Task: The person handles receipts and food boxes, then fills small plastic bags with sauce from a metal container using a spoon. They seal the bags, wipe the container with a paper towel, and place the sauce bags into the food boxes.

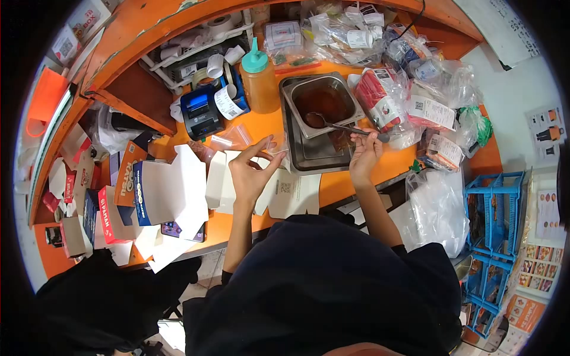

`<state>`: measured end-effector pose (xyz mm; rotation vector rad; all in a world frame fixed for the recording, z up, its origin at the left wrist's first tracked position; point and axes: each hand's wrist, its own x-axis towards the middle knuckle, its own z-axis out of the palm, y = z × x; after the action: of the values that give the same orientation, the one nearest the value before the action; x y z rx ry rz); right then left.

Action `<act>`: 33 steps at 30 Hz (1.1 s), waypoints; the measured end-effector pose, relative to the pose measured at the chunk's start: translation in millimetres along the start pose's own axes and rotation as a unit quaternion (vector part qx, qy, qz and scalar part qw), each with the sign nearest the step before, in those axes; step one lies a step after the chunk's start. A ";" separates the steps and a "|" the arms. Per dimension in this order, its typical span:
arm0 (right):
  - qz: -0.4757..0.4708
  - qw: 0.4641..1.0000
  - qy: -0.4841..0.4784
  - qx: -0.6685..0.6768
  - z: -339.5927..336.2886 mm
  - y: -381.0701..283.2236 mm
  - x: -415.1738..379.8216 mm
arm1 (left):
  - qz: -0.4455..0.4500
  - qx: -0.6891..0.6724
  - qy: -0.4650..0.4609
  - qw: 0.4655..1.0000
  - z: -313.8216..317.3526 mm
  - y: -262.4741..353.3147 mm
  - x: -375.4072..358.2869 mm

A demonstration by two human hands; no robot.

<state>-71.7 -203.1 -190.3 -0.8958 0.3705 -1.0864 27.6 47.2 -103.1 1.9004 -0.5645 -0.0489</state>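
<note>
My right hand [366, 151] is closed around the dark handle of a spoon [341, 126]. The spoon's bowl rests in brown-red sauce [332, 102] inside a steel pan [314, 132]. That pan sits on a larger dark metal tray [309, 165]. In a pinch between thumb and fingers, my left hand [252, 175] holds a small clear plastic bag [276, 144] just left of the tray. More small clear bags [234, 137] lie on the orange table behind this hand.
A squeeze bottle with a teal cap [259, 83] stands behind the tray, beside a blue label printer [202, 111]. Opened cardboard boxes [169, 187] crowd the left. Wrapped red packets [383, 98] and plastic bags pile up at right, above blue baskets [493, 213]. Another person's dark clothing [113, 302] shows lower left.
</note>
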 end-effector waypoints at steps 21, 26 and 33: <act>0.114 0.983 0.006 0.145 18.9 -55.2 99.8 | 0.080 0.068 0.046 0.993 61.5 19.9 92.9; 0.062 0.982 -0.053 0.170 60.1 -107.7 143.5 | 0.058 0.099 0.008 0.993 90.3 32.2 113.3; 0.084 0.985 -0.082 0.123 73.1 -120.2 150.8 | 0.036 0.069 -0.019 0.997 109.9 39.8 118.5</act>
<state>-28.1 -324.1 -29.0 -0.7150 0.1664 -0.8740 85.9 -107.6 -84.7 2.0153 -0.6756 0.0006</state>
